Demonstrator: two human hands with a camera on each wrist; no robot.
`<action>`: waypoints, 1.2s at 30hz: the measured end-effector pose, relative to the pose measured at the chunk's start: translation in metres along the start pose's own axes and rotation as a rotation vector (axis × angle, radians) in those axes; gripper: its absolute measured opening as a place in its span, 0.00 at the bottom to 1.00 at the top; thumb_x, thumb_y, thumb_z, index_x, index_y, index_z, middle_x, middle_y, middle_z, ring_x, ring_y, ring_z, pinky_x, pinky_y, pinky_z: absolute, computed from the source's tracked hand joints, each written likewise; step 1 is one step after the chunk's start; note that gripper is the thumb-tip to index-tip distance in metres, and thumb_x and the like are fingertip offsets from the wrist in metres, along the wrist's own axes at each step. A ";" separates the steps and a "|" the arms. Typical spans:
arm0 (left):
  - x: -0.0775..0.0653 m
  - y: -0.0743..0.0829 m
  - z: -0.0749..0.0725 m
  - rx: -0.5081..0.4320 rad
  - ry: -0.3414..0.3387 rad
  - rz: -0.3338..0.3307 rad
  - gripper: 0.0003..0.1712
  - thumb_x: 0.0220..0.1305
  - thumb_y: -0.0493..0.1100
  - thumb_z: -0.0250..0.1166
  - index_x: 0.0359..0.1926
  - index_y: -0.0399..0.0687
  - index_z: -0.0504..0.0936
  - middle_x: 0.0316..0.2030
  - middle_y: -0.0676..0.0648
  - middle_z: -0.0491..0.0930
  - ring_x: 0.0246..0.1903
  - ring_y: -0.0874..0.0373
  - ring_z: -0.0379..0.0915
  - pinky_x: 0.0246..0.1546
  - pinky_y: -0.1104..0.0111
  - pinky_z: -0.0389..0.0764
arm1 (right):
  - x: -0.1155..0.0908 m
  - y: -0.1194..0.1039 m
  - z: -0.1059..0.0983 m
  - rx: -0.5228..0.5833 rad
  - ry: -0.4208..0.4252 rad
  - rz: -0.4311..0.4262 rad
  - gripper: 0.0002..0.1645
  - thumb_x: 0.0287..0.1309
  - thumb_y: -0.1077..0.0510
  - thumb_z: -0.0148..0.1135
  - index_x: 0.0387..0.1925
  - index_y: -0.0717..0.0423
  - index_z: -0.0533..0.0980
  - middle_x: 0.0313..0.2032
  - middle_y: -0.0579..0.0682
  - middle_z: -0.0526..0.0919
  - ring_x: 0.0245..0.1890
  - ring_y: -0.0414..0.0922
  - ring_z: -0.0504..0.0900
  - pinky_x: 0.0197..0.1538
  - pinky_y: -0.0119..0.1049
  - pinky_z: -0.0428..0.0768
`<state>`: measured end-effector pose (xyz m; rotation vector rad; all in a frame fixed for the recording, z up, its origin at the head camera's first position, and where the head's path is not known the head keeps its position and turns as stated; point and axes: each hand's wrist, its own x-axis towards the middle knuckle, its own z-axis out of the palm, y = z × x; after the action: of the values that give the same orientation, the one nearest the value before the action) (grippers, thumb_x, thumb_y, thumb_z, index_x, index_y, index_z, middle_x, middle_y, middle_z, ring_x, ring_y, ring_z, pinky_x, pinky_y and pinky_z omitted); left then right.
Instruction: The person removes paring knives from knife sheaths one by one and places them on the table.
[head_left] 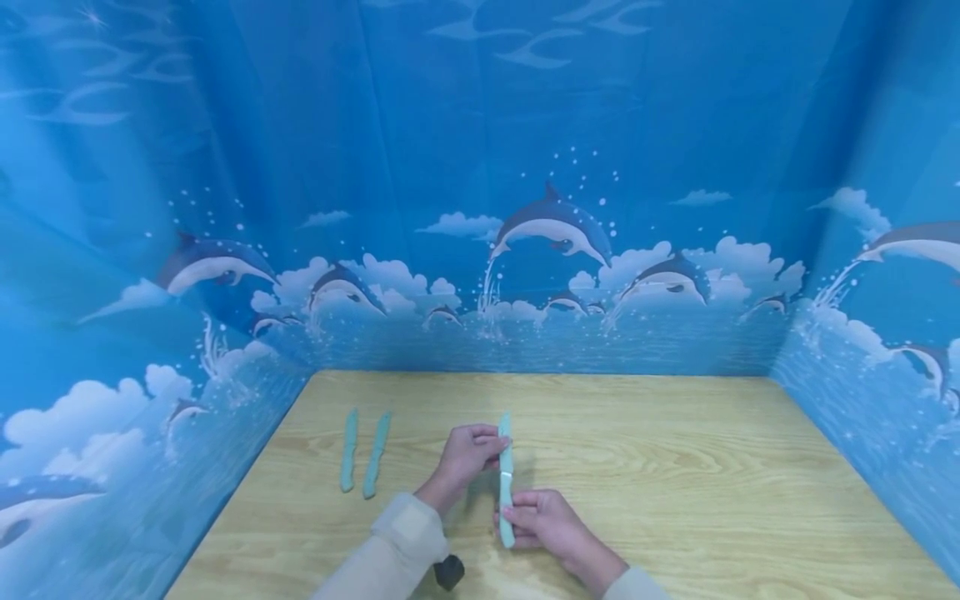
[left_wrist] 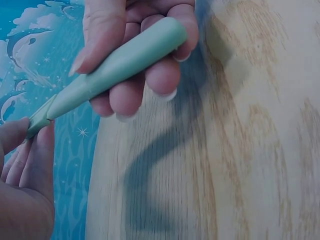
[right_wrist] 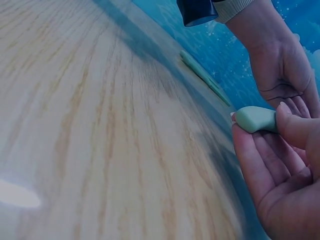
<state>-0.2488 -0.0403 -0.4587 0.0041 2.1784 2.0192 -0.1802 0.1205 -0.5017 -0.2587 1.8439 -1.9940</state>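
Pale sleeves (head_left: pixel 408 532) are extended over the tabletop (head_left: pixel 675 467) from the near side. Beyond them, a green knife (head_left: pixel 506 492) is held raised in both hands: its near handle is clasped by the right hand (head_left: pixel 551 523), fingers curled; its far end is pinched by the left hand (head_left: pixel 465 457). At left, two similar knives (head_left: pixel 349 454) are laid; at right, broad tabletop is bordered by blue dolphin-printed sheeting (head_left: pixel 480 117).

Head cam looks forward and down from my side of the green knife (head_left: pixel 506 490), far enough back to get the tabletop (head_left: pixel 712 467) around it plus the dolphin backdrop (head_left: pixel 450 125) behind it. Left wrist cam is way closer, aimed at the knife's handle (left_wrist: pixel 122 62) in my right hand (head_left: pixel 546 521). Right wrist cam's also close, facing past the handle toward my left hand (head_left: pixel 467 454). Both wrist views share that handle.
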 end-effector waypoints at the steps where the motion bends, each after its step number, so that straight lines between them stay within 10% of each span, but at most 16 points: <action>1: 0.000 0.000 0.000 0.006 0.002 0.000 0.17 0.62 0.38 0.67 0.49 0.33 0.79 0.39 0.42 0.86 0.34 0.56 0.83 0.38 0.67 0.86 | 0.000 0.000 0.000 -0.004 -0.002 0.000 0.20 0.64 0.58 0.60 0.48 0.73 0.75 0.41 0.63 0.85 0.40 0.53 0.87 0.45 0.44 0.86; 36: -0.002 0.000 0.005 -0.008 -0.031 0.025 0.20 0.62 0.39 0.67 0.51 0.29 0.77 0.40 0.40 0.85 0.34 0.55 0.83 0.39 0.64 0.87 | -0.009 0.001 -0.006 -0.015 -0.011 0.004 0.22 0.66 0.57 0.59 0.51 0.73 0.74 0.45 0.63 0.84 0.42 0.54 0.86 0.46 0.43 0.86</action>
<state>-0.2459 -0.0360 -0.4588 0.0609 2.1624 2.0269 -0.1741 0.1293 -0.5016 -0.2695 1.8525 -1.9728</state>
